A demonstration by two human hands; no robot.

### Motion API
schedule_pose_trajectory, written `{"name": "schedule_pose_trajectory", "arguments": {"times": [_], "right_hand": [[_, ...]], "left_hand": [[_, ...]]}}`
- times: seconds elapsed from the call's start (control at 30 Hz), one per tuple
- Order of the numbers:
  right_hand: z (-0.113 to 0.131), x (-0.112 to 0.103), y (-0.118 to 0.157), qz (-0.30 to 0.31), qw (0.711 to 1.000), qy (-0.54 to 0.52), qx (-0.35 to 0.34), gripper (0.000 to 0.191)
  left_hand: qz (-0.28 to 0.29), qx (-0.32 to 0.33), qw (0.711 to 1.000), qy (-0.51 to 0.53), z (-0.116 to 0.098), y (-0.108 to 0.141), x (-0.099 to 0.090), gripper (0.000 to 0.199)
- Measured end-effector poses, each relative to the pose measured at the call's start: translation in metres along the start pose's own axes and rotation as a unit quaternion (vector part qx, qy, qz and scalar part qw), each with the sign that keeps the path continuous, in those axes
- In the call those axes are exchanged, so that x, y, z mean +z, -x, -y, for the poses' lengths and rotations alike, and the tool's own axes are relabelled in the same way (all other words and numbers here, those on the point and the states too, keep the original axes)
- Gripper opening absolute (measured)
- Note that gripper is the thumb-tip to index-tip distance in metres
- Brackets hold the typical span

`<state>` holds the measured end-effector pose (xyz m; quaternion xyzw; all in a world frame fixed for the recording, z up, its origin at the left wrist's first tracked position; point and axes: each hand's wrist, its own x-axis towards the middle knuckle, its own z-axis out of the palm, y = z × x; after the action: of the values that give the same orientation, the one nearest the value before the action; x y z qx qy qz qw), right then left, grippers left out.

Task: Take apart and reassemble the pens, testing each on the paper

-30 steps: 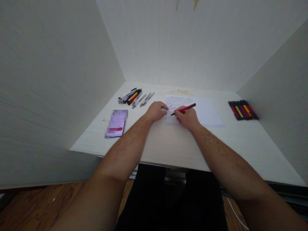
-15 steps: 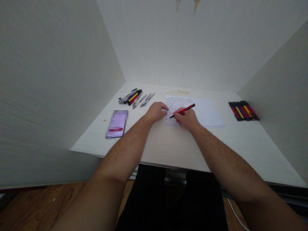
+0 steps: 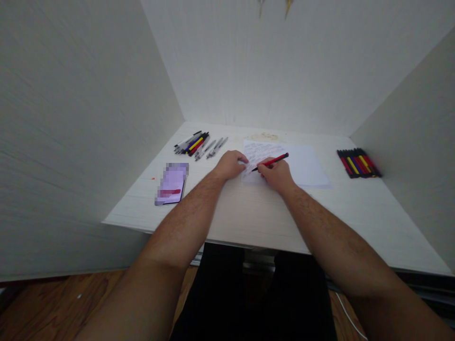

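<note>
the red and black pen (image 3: 278, 159) has just slid a tiny bit up the white paper (image 3: 307, 166), so it seems to be writing. the right hand (image 3: 277, 173) pinches it in its fingers. it is thin and leans, with its dark tip left of those fingers. the left hand (image 3: 231, 165) looks like it holds nothing; its loose fingers rest by the paper's left edge, beside blurry lines of handwriting (image 3: 262, 150).

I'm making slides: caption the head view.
Right hand holds a red pen over partly written paper, left hand at the paper's left edge.
</note>
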<state>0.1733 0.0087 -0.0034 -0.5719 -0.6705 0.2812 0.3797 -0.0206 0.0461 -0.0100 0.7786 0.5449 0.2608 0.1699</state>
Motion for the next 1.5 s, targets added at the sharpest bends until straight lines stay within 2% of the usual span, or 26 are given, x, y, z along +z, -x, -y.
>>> {"name": "schedule_pose_trajectory", "arguments": {"times": [0.27, 0.47, 0.6, 0.67, 0.73, 0.8, 0.93, 1.03, 1.17, 1.27, 1.4, 1.5], "right_hand": [[-0.005, 0.001, 0.0, -0.009, 1.0, -0.007, -0.018, 0.019], [-0.008, 0.003, -0.003, -0.032, 0.991, -0.128, 0.002, 0.027], [-0.015, -0.007, -0.005, -0.074, 0.992, -0.097, -0.045, 0.034], [-0.02, -0.012, -0.007, -0.055, 0.992, -0.077, -0.088, 0.04], [-0.024, -0.015, -0.009, -0.063, 0.991, -0.081, -0.083, 0.042], [-0.024, -0.016, -0.01, -0.096, 0.989, -0.086, -0.076, 0.041], [-0.014, -0.017, -0.01, -0.13, 0.981, -0.134, -0.049, 0.038], [-0.005, -0.02, -0.009, -0.139, 0.971, -0.195, -0.022, 0.033], [-0.001, -0.022, -0.012, -0.163, 0.954, -0.25, 0.01, 0.022], [-0.001, -0.023, -0.015, -0.174, 0.942, -0.284, 0.032, 0.033], [-0.002, -0.023, -0.017, -0.18, 0.922, -0.342, 0.029, 0.044], [0.0, -0.023, -0.017, -0.147, 0.919, -0.364, 0.026, 0.042]], "left_hand": [[-0.004, -0.007, 1.0, 0.005, 0.0, 0.0, 0.001, 0.021], [0.001, -0.013, 1.0, 0.003, 0.0, 0.0, 0.0, 0.022], [-0.002, -0.017, 1.0, 0.011, -0.001, 0.001, 0.0, 0.022], [0.002, -0.011, 1.0, 0.009, -0.002, 0.002, 0.0, 0.022], [0.004, -0.014, 1.0, 0.004, -0.004, 0.003, -0.001, 0.022], [-0.003, -0.028, 1.0, 0.0, -0.004, 0.004, -0.002, 0.022], [-0.029, -0.027, 0.999, 0.002, -0.008, 0.006, -0.003, 0.02], [-0.048, -0.032, 0.998, 0.034, -0.018, 0.008, -0.005, 0.019], [-0.019, -0.049, 0.991, 0.122, -0.039, 0.013, -0.005, 0.021], [0.023, -0.048, 0.98, 0.192, -0.05, 0.017, -0.003, 0.024], [0.055, -0.063, 0.963, 0.258, -0.051, 0.018, 0.001, 0.03], [0.059, -0.059, 0.957, 0.278, -0.049, 0.017, 0.002, 0.033]]}}
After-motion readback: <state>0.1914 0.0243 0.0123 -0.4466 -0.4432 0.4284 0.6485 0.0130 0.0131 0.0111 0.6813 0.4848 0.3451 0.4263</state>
